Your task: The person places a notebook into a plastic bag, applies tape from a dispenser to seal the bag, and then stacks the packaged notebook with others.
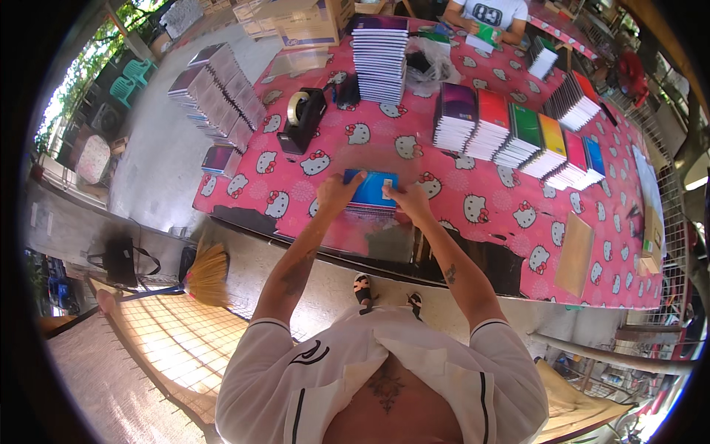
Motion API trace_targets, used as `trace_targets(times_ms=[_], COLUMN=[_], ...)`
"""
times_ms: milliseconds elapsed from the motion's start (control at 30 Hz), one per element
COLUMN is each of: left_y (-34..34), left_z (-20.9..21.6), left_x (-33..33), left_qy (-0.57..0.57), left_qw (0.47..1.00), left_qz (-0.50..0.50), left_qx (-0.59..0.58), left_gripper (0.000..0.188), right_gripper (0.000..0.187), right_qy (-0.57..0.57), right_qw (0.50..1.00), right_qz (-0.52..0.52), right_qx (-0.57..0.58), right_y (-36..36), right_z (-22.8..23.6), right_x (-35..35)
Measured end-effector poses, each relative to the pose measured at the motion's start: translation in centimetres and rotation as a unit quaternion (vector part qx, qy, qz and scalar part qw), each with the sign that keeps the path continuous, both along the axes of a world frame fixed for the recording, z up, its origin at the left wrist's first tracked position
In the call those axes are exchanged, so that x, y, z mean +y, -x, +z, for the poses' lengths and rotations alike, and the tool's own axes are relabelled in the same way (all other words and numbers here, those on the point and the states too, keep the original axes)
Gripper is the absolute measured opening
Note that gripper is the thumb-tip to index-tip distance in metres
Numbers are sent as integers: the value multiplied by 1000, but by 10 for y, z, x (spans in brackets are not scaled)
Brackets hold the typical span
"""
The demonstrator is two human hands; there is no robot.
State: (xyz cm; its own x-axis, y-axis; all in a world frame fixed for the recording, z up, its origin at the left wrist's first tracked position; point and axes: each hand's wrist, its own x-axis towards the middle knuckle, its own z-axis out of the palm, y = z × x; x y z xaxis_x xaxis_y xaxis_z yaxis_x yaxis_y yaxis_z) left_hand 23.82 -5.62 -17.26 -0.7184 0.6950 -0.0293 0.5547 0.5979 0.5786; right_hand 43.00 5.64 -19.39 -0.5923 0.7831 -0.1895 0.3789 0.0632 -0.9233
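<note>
A blue spiral notebook [372,188] lies near the front edge of the table, its coil along the side nearest me. My left hand [339,190] grips its left end, thumb on the cover. At the right end my right hand [408,200] holds it, with thumb and fingers beside a small white label [387,190]. What lies under the notebook is hard to make out. Beyond my left hand stands a black tape dispenser [302,122] with a roll of tape.
Notebook stacks in several colours [525,137] stand at the right. A tall stack [379,63] rises at the back, and wrapped stacks [218,96] stand left. Cardboard boxes [307,22] are behind. Another person [488,22] holds a green notebook across the pink table [473,211]. A wooden board [574,255] lies right.
</note>
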Motion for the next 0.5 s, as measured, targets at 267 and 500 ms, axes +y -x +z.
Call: trace_targets(times_ms=[267, 500], left_y=[34, 40], left_z=[-11, -31], left_x=[-9, -39], left_qy=[-22, -160], left_qw=[991, 915], left_qz=[-27, 17], left_qx=[-129, -370], left_gripper=[89, 40], right_gripper=[60, 35], right_qy=[154, -15], right_qw=[986, 1000], right_qz=[-69, -22], right_qx=[-6, 10], right_y=[-5, -35], right_z=[9, 4], right_x=[-9, -23])
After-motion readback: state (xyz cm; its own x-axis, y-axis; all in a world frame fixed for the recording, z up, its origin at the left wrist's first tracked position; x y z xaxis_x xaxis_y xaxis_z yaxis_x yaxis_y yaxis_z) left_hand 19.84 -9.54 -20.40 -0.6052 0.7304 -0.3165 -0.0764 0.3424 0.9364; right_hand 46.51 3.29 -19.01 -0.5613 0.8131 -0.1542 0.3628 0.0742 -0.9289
